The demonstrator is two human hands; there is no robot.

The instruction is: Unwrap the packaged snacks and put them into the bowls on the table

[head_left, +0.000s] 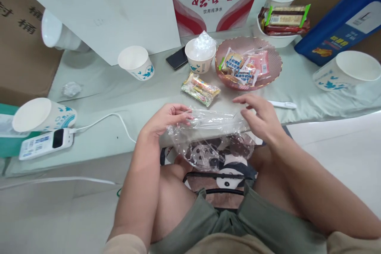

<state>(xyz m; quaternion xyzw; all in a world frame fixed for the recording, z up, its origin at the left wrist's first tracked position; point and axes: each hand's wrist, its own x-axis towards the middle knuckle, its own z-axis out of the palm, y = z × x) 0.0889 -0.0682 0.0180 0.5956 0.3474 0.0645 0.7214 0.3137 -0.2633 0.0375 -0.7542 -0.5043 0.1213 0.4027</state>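
Note:
A thin clear plastic bag (208, 121) stretches between my hands at the table's front edge, its lower part hanging over my lap. My left hand (171, 119) pinches the bag's left end between thumb and fingers. At the bag's right end is my right hand (258, 117), its fingers apart and curved; its thumb is close to the plastic, and whether they touch I cannot tell. Just beyond the bag lie wrapped snacks in shiny yellow-green packaging (200, 88). A white plastic stick (282, 104) lies right of my right hand.
Behind stand a paper cup with crumpled plastic (201, 56), a pink glass bowl (222, 75) of wrapped biscuits, a phone (176, 58) and another paper cup (137, 63). A white power bank (46, 145) with cable lies left. Cartons (217, 4) line the back; a blue box (336, 20) leans right.

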